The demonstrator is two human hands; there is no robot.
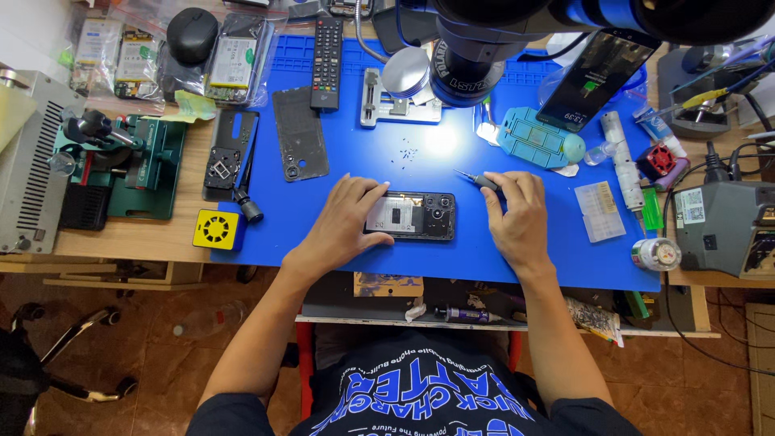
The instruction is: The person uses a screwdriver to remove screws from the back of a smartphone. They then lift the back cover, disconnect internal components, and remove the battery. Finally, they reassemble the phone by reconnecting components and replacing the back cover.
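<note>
The opened phone lies at the centre of the frame on the blue mat, back side up with its inner parts bare, its long axis running left to right across the picture. Your left hand lies flat against its left end, fingers spread narrow along the upper edge and thumb along the lower, pinning it rather than gripping. Your right hand sits just beside the phone's right end, curled around a thin dark tool whose tip points up and left, above the phone's upper right corner and not touching it. So the phone lies to the left of the tool hand, and that hand is the one nearer the camera cluster at the phone's right end.

The removed back cover lies well apart at upper left of the mat. The microscope head at top centre covers part of the surface behind it. The tool's tip is too fine to make out.
</note>
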